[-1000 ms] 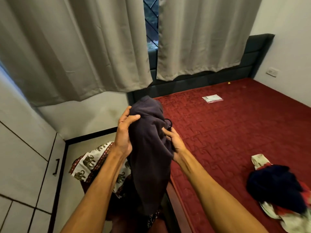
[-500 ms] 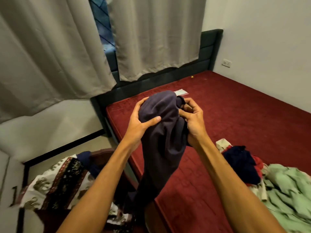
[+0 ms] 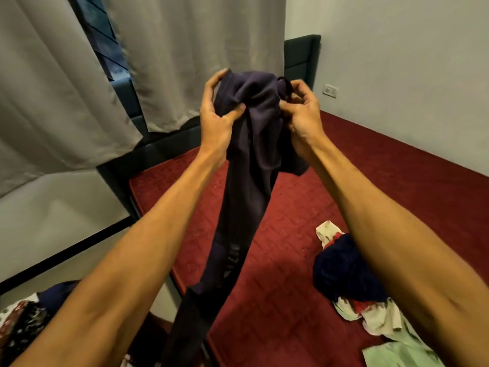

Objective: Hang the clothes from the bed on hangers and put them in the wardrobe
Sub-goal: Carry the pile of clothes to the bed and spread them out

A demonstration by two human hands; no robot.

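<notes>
**Purple-grey garment (image 3: 254, 144) held high**

Your left hand (image 3: 217, 120) grips its bunched top at 12 o'clock; your right hand (image 3: 304, 115) pinches the edge just beside. It hangs toward 6 over the red bed (image 3: 397, 168), clothes pile (image 3: 344, 276) at 4.

head-worn view, forward-down over bed (image 3: 370, 160)

A long dark-purple cloth garment (image 3: 248, 160) hangs between left hand (image 3: 214, 120) and right hand (image 3: 301, 115), above the red quilted bed (image 3: 397, 181). On the bed, at right, lies a heap of navy, white and red clothes (image 3: 344, 274) (a pale-green garment (image 3: 402, 350) just before it), with grey fabric curtains (image 3: 198, 49) behind.
</notes>
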